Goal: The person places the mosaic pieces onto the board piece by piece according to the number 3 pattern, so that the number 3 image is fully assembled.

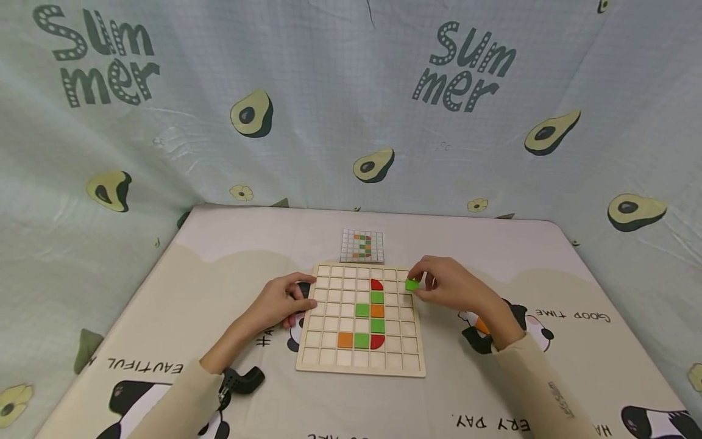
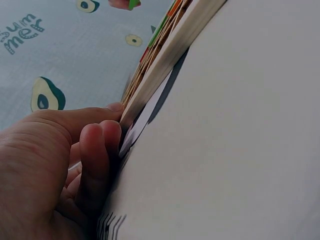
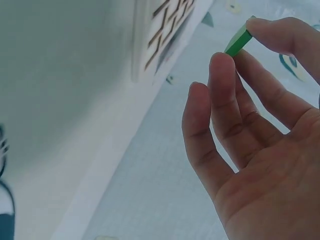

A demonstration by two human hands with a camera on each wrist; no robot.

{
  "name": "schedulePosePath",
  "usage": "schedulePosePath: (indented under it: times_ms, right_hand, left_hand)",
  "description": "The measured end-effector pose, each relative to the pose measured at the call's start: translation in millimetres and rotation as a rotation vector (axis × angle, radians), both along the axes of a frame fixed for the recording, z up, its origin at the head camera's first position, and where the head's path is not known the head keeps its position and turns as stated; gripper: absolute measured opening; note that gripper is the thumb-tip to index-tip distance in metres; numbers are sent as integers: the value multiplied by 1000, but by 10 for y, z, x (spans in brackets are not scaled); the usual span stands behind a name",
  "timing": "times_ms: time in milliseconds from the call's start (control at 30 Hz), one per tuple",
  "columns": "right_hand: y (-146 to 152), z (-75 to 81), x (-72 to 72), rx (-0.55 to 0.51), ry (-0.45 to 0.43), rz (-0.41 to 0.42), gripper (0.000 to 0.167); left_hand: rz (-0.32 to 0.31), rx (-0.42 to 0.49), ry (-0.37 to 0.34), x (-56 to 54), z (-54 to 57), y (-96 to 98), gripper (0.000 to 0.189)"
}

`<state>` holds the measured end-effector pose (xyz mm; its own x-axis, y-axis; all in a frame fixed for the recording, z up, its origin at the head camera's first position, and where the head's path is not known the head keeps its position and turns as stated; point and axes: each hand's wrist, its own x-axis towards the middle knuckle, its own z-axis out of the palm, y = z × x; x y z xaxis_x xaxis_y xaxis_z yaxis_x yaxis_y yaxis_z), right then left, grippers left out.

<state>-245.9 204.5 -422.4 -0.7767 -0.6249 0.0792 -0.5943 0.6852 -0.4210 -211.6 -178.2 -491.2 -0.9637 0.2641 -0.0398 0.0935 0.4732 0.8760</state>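
Note:
A wooden grid board (image 1: pixel 331 356) lies on the table. My left hand (image 1: pixel 276 299) holds its left edge near the far corner; in the left wrist view a fingertip rests on the rim, with other fingers bent beside it. Over the board's far right edge, my right hand (image 1: pixel 446 283) pinches a green tile (image 3: pixel 239 41) between thumb and fingertips. In the board's cells sit several tiles: green squares such as the green tile (image 1: pixel 362 310), an orange tile (image 1: pixel 345 339), another beside the green ones, and two rounded red tiles, one far (image 1: pixel 376 285) and one near (image 1: pixel 377 341).
Just behind the board stands a small pattern card (image 1: pixel 362 246) showing a coloured grid. The table has a printed cloth (image 1: pixel 208 292) with pandas and lettering. A hanging curtain (image 1: pixel 312 116) with avocados and "summer" print closes off the back and sides.

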Motion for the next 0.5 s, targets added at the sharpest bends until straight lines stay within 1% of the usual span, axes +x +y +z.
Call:
schedulePosePath:
  times_ms: [133,267,500]
  right_hand:
    - [-85,23,-24,-3,5,11,21]
    - [-161,12,-60,-3,16,12,22]
    - [-297,15,-111,-1,-6,20,22]
  left_hand:
    - [3,4,-6,5,15,6,55]
    - [5,11,-12,7,28,13,55]
    - [3,17,-10,11,27,5,55]
